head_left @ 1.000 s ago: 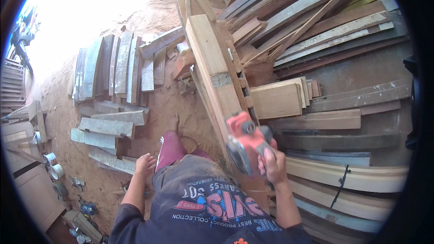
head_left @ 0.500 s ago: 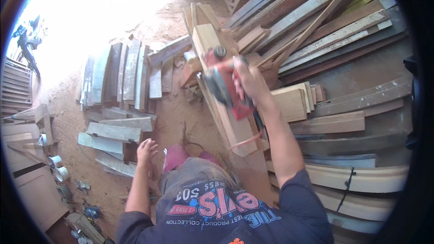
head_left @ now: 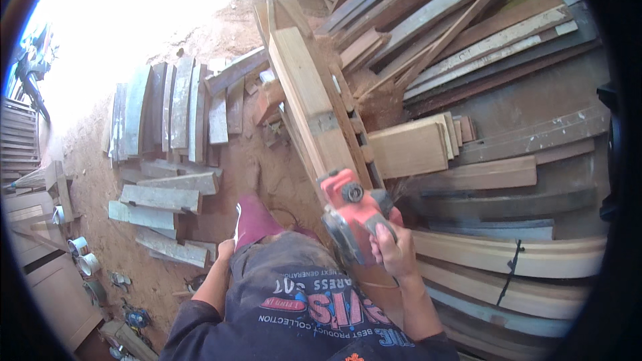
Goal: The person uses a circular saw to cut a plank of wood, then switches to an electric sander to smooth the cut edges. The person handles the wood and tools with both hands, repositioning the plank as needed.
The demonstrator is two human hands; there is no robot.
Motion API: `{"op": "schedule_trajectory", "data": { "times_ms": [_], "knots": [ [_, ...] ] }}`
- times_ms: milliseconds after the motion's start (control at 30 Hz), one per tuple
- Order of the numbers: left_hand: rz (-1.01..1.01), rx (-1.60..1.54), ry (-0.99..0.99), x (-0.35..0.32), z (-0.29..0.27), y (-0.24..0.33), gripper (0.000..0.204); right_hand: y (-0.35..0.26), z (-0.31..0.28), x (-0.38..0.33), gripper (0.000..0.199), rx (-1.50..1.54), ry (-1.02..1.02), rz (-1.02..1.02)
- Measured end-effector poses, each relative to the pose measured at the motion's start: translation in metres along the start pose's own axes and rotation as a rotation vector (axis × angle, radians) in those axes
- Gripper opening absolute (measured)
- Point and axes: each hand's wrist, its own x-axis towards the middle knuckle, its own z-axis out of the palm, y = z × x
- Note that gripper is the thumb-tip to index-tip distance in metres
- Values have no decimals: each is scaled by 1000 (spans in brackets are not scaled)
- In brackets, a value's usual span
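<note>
Along the beam [head_left: 309,93], the planer [head_left: 356,214] points lengthwise away, clasped in the right hand [head_left: 396,247].

You stand in a woodworking shop with a dirt floor [head_left: 100,207]: across your view, paint-flecked planks [head_left: 495,47] lie stacked at two o'clock, pale boards [head_left: 468,251] at four, weathered boards [head_left: 179,103] at ten, and a red power planer [head_left: 351,210] is at five.

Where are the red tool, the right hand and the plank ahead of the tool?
Red tool [head_left: 356,211]: head view, on its red housing.
Right hand [head_left: 396,249]: head view, near the thumb's base.
Plank [head_left: 311,93]: head view, on its top face.
</note>
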Motion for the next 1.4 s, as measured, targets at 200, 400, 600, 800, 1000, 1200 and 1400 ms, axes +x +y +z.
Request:
{"op": "schedule_trajectory", "data": {
  "times_ms": [200,400,600,800,1000,1200,1400],
  "knots": [
    [-568,-1551,90,20,-124,26,41,-119,76,180,48,48,-91,-185],
    [-423,-1692,216,22,-232,33,53,-256,149,362,53,49,-166,-340],
    [-484,-1618,170,2,-218,14,52,-198,112,299,54,46,-164,-235],
    [-661,-1440,-10,-5,-136,-4,46,-36,-10,68,55,-145,-83,-106],
    [-312,-1009,-180,22,-113,19,37,40,-55,-72,40,18,58,98],
    [-339,-1381,-84,27,-188,75,45,-10,-17,25,46,10,37,-21],
    [-427,-1613,160,17,-219,59,41,-146,68,225,58,-59,-67,-368]
  ]
}}
